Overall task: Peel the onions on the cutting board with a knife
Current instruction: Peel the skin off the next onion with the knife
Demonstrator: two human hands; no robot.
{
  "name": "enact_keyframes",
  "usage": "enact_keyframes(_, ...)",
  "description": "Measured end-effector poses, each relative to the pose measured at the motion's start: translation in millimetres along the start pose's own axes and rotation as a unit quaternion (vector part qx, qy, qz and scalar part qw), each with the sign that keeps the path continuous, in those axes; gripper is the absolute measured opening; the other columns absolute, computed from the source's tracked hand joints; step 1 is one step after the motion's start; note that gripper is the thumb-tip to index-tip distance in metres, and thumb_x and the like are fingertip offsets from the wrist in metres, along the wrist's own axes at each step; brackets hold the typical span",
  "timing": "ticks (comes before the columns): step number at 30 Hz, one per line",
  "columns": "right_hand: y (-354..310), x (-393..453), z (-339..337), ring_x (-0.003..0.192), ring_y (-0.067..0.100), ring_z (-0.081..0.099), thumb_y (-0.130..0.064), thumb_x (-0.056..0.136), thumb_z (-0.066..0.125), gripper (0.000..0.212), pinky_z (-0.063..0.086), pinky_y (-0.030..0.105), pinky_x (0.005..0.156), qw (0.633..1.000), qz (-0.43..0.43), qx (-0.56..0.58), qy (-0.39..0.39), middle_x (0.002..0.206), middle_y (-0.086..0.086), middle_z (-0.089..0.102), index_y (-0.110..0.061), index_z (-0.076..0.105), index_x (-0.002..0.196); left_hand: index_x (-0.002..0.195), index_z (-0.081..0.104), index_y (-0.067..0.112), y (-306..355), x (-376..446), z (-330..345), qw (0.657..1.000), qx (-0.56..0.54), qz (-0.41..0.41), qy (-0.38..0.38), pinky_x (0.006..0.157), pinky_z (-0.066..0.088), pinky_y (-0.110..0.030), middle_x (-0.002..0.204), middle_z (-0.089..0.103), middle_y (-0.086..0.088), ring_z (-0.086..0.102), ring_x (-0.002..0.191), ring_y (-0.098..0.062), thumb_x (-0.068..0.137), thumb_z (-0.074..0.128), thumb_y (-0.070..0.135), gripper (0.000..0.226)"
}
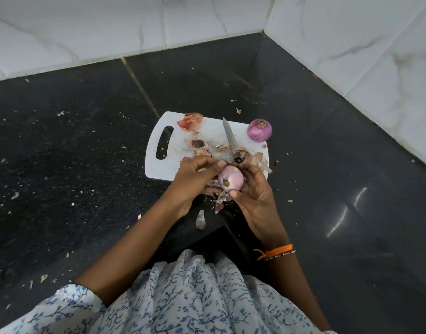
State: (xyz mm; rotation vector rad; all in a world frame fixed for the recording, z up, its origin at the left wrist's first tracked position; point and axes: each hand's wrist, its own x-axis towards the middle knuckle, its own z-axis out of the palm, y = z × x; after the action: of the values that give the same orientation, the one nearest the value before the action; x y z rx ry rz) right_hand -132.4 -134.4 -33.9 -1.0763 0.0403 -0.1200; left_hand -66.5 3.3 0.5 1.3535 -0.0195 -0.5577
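A pale, mostly peeled onion (231, 180) is held above the near edge of the white cutting board (171, 150). My left hand (195, 182) grips its left side, fingertips on its top. My right hand (253, 191) cups it from the right, thumb under it. The knife (230, 138) lies on the board with its blade pointing away, its handle partly hidden behind my hands. A second, darker purple onion (259, 130) sits at the board's far right corner.
Onion skins (190, 121) lie scattered over the board and under my hands, one scrap (200, 220) on the dark stone floor. White marble walls (351, 44) meet in a corner behind the board.
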Motion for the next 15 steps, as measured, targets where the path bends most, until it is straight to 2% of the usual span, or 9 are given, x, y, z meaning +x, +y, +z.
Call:
enact_keyframes(4, 0.0, -1.6, -1.4, 0.117, 0.026, 0.057, 0.007, 0.074, 0.066, 0.051, 0.047, 0.038, 0.100, 1.000, 0.006, -0.017, 0.004, 0.122, 0.009, 0.061, -0.013, 0.051, 0.118, 0.089, 0.066, 0.019, -2.2, -0.4, 1.4, 0.994, 0.102, 0.048, -0.002, 0.070, 0.058, -0.036, 0.095, 0.067, -0.005, 0.068, 0.085, -0.022, 0.065, 0.084, 0.012, 0.031)
enact_keyframes(8, 0.3, -2.6, -1.7, 0.118, 0.028, 0.055, 0.004, 0.076, 0.065, 0.048, 0.044, 0.045, 0.104, 0.999, 0.015, -0.037, 0.018, 0.125, 0.011, 0.058, -0.012, 0.050, 0.119, 0.078, 0.067, 0.017, -2.8, -1.0, 1.2, 0.992, 0.087, 0.087, 0.029, 0.070, 0.060, -0.038, 0.076, 0.070, 0.004, 0.068, 0.071, -0.016, 0.071, 0.079, 0.006, 0.017)
enact_keyframes(12, -0.8, -3.0, -0.1, 0.117, 0.029, 0.055, 0.003, 0.076, 0.065, 0.048, 0.049, 0.038, 0.099, 0.999, 0.021, -0.030, 0.021, 0.124, 0.010, 0.059, -0.011, 0.050, 0.120, 0.077, 0.069, 0.011, -3.5, -1.3, 0.7, 0.988, 0.101, 0.108, 0.041, 0.070, 0.059, -0.032, 0.084, 0.070, -0.005, 0.067, 0.073, -0.011, 0.075, 0.074, 0.001, 0.012)
enact_keyframes(15, -1.6, -3.9, 1.0, 0.115, 0.025, 0.058, 0.004, 0.080, 0.061, 0.043, 0.051, 0.036, 0.096, 1.000, 0.024, 0.005, 0.019, 0.119, 0.004, 0.062, -0.012, 0.052, 0.119, 0.080, 0.065, 0.007, -2.3, -0.7, -0.2, 0.994, 0.068, 0.078, 0.042, 0.062, 0.058, -0.026, 0.082, 0.068, -0.007, 0.068, 0.073, -0.013, 0.082, 0.068, 0.002, 0.007)
